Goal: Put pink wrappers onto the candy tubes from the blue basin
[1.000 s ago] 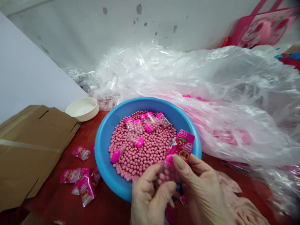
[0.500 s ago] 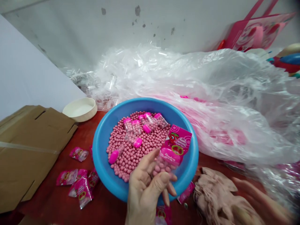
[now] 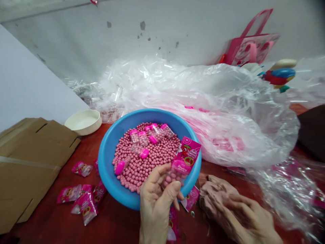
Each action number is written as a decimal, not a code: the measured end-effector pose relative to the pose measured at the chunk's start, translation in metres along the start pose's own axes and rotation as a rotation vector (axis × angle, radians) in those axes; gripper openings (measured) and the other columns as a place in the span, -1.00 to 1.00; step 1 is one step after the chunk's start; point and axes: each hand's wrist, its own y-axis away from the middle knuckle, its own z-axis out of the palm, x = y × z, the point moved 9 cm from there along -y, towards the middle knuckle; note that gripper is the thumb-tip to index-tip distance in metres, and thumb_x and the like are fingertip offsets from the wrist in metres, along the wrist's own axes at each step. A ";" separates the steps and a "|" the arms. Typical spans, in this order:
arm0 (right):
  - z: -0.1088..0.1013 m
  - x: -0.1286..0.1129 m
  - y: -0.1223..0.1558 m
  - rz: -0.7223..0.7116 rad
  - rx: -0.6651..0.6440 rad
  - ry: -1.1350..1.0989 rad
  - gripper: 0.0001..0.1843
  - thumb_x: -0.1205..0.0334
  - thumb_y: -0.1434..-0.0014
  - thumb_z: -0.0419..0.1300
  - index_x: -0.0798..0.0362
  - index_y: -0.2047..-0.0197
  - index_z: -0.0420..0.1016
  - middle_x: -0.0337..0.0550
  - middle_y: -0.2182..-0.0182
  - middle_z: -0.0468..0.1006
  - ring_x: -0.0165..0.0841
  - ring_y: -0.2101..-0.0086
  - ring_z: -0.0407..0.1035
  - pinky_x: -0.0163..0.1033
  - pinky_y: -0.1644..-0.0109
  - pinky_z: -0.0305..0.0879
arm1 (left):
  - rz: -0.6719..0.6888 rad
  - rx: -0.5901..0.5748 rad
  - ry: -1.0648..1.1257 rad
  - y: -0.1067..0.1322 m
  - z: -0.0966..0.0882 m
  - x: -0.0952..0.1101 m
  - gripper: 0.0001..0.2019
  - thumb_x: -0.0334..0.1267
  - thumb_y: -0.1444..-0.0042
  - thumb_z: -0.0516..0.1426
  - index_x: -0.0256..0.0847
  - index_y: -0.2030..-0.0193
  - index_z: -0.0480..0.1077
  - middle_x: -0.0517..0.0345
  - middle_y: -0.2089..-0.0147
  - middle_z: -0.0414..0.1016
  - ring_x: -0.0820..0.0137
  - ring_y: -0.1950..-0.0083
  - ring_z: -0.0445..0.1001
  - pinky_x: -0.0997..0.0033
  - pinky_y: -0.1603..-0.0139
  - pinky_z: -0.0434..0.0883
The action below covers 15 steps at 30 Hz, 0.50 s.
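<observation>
My left hand (image 3: 158, 200) pinches a small clear packet (image 3: 185, 156) with a pink printed top and pink balls in its lower end. It is held over the near right rim of a blue basin (image 3: 106, 173). Inside the basin lie many small pink balls (image 3: 132, 173) and several clear tubes with bright pink caps (image 3: 138, 150). Beyond the basin's right side, my right hand (image 3: 248, 217) is on a crumpled beige cloth (image 3: 215, 193), its fingers bent into the fabric. Its fingertips are partly hidden by the folds.
Several filled pink packets (image 3: 86, 203) lie left of the basin, beside folded cardboard (image 3: 33, 169). A shallow white dish (image 3: 83, 123) stands behind them. Clear plastic bags (image 3: 228, 95) heap along the wall, with a pink handbag (image 3: 251, 47) behind. More packets (image 3: 190, 198) lie under the basin's near right edge.
My right hand has moved left onto the beige cloth and taken hold of it. My left hand still holds the packet over the rim. The view has shifted to the right.
</observation>
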 end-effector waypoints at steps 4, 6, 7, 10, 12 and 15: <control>0.014 -0.058 -0.017 0.154 -0.163 -0.534 -0.45 -0.13 0.03 0.25 -0.03 0.01 0.44 -0.03 0.05 0.51 -0.09 0.06 0.39 -0.05 0.02 0.34 | -0.027 -0.032 -0.027 0.008 0.008 -0.007 -0.83 -0.34 0.02 0.26 -0.26 0.25 0.46 0.24 0.54 0.44 0.55 0.57 0.38 0.67 0.64 0.28; 0.036 -0.085 -0.020 0.306 -0.338 -0.855 -0.44 -0.12 0.11 0.33 -0.01 0.07 0.48 -0.06 0.24 0.60 -0.16 0.25 0.49 -0.20 0.30 0.44 | -0.064 -0.046 -0.033 0.014 0.013 -0.013 -0.81 -0.31 0.05 0.27 -0.29 0.26 0.47 0.22 0.53 0.44 0.55 0.58 0.34 0.66 0.66 0.27; 0.043 -0.095 -0.021 0.374 -0.384 -0.945 -0.51 -0.07 0.12 0.36 -0.01 0.14 0.51 -0.14 0.37 0.61 -0.24 0.39 0.49 -0.28 0.44 0.41 | -0.085 -0.047 -0.035 0.016 0.015 -0.016 -0.79 -0.30 0.07 0.28 -0.30 0.27 0.46 0.21 0.53 0.44 0.55 0.59 0.33 0.66 0.68 0.26; 0.050 -0.107 -0.019 0.513 -0.356 -1.078 -0.71 0.05 0.16 0.42 0.02 0.37 0.56 -0.27 0.56 0.57 -0.42 0.63 0.37 -0.39 0.63 0.28 | -0.107 -0.014 -0.037 0.018 0.016 -0.021 -0.80 -0.32 0.10 0.28 -0.30 0.30 0.44 0.19 0.53 0.45 0.53 0.59 0.34 0.65 0.70 0.26; 0.048 -0.106 -0.015 0.583 -0.275 -1.097 -0.76 0.11 0.20 0.45 0.02 0.44 0.58 -0.29 0.60 0.55 -0.44 0.62 0.37 -0.40 0.59 0.32 | -0.086 0.035 -0.042 0.019 0.014 -0.020 -0.79 -0.34 0.10 0.28 -0.28 0.28 0.41 0.21 0.53 0.44 0.52 0.57 0.35 0.66 0.69 0.28; 0.049 -0.104 -0.003 0.680 -0.221 -1.115 -0.77 0.15 0.26 0.47 -0.01 0.46 0.61 -0.33 0.63 0.55 -0.52 0.67 0.33 -0.46 0.59 0.31 | -0.069 0.083 -0.033 0.020 0.010 -0.016 -0.71 -0.33 0.09 0.28 -0.25 0.19 0.37 0.27 0.54 0.40 0.54 0.58 0.30 0.69 0.71 0.28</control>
